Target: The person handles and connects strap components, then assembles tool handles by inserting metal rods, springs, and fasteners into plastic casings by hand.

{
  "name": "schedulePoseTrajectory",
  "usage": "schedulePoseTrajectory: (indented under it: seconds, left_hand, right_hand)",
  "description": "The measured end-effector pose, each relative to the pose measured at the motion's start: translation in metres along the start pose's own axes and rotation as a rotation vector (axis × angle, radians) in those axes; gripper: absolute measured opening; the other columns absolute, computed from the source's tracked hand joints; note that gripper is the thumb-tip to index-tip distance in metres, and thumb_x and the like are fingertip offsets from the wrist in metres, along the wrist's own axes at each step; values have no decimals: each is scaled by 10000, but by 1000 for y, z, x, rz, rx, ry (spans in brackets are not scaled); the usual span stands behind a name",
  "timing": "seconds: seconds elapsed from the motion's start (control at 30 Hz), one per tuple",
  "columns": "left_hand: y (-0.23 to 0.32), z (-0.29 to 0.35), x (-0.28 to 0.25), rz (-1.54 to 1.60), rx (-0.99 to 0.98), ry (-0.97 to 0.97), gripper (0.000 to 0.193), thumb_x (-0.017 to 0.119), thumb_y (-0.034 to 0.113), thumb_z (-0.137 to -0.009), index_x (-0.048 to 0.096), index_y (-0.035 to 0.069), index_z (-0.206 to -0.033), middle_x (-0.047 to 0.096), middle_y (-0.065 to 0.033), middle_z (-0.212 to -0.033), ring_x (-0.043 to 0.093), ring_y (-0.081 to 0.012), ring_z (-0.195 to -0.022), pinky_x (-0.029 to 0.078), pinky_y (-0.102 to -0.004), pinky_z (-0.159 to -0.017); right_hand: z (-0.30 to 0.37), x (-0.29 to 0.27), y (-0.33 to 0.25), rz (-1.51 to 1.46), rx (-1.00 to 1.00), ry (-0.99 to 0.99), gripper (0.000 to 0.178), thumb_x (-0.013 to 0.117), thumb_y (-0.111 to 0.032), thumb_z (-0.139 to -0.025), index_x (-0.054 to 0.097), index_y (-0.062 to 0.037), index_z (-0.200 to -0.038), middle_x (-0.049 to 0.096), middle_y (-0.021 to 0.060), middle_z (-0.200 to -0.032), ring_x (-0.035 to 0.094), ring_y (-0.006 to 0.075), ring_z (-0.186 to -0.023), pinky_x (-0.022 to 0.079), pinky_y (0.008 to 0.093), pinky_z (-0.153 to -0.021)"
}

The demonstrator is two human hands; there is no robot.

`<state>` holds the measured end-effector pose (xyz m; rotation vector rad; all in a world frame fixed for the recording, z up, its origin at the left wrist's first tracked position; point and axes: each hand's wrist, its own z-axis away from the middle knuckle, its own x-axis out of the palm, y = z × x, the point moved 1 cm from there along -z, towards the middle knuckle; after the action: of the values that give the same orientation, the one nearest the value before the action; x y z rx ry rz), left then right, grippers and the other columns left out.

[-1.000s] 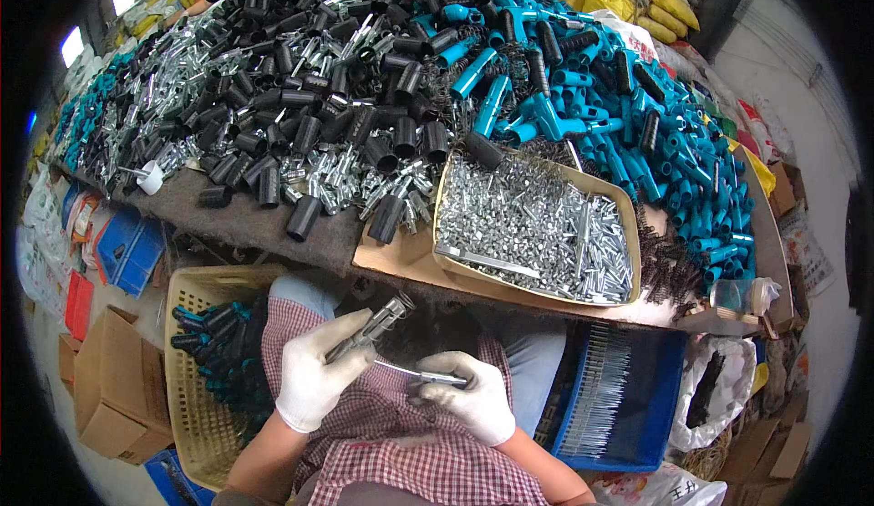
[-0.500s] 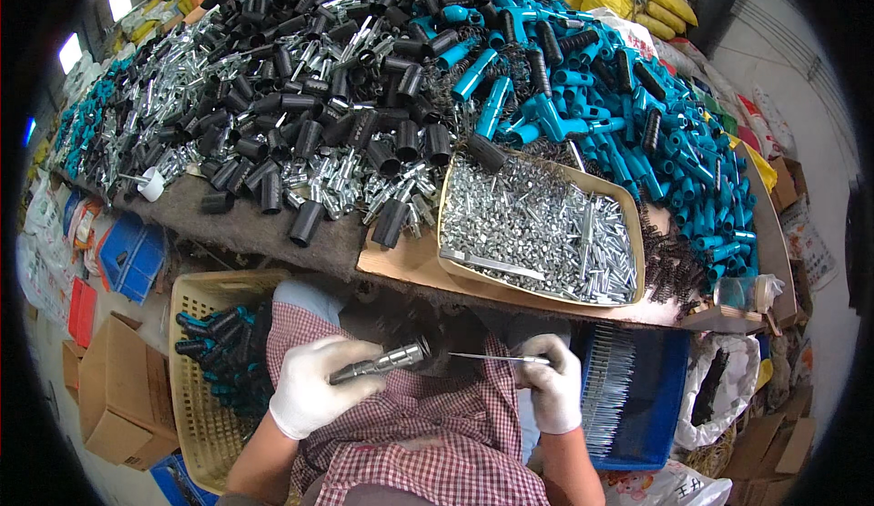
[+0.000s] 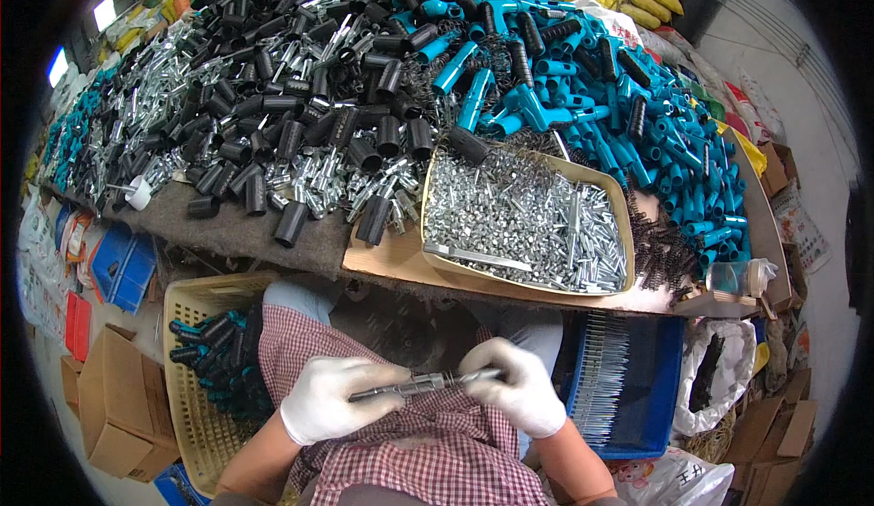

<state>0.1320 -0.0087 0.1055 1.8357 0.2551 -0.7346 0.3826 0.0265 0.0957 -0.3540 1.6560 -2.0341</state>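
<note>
Both gloved hands meet over the checked apron (image 3: 428, 451), just below the near edge of the surface (image 3: 273, 233). The left hand (image 3: 332, 398) comes up from the lower edge with the forearm angled inward, its fingers curled shut around the darker end of a slim metal rod (image 3: 414, 384). The rod lies nearly level across the lap, just below the surface edge. The right hand (image 3: 514, 385) reaches in from the other side, wrist bent, fingers closed over the rod's bright end so that the two hands almost touch along it.

Beyond the surface edge, a shallow cardboard tray (image 3: 619, 224) holds small shiny metal pieces. Behind the tray lie heaps of black sleeves (image 3: 273, 123) and teal plastic handles (image 3: 628, 105). Left of the apron stands a yellow basket (image 3: 196, 397) with dark-handled finished pieces in it; right of the apron sits a blue crate (image 3: 651, 388) of thin metal pins.
</note>
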Motion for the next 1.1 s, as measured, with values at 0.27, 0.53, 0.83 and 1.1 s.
schedulePoseTrajectory:
  seconds: [0.27, 0.53, 0.83, 1.1]
  left_hand:
    - [1, -2, 4, 85, -27, 14, 284, 807, 119, -681, 726, 18, -934, 698, -133, -832, 684, -278, -699, 537, -345, -623]
    - [0, -1, 5, 114, -37, -56, 269, 805, 119, -716, 721, 18, -950, 711, -133, -863, 707, -262, -732, 557, -324, -628]
    - [-1, -5, 6, 112, -6, -35, 275, 811, 112, -710, 720, 15, -951, 711, -129, -876, 709, -255, -744, 565, -326, -652]
    - [8, -3, 3, -3, 99, 125, 261, 812, 85, -626, 721, 20, -863, 678, -127, -779, 667, -258, -643, 518, -330, -559]
  right_hand:
    - [0, 8, 6, 144, -124, -49, 342, 700, -296, -888, 577, -32, -1066, 646, 95, -898, 633, 192, -841, 515, 331, -761]
    - [-2, 9, 4, 228, -278, -25, 383, 678, -367, -885, 556, -44, -1051, 638, 121, -864, 655, 264, -789, 523, 358, -714]
    - [-5, 1, 2, 234, -296, -88, 365, 670, -340, -907, 552, -12, -1018, 629, 113, -898, 640, 203, -762, 517, 318, -692]
    - [4, -3, -6, 268, -328, 53, 388, 611, -342, -938, 572, -27, -1159, 661, 147, -1002, 686, 275, -890, 548, 360, -769]
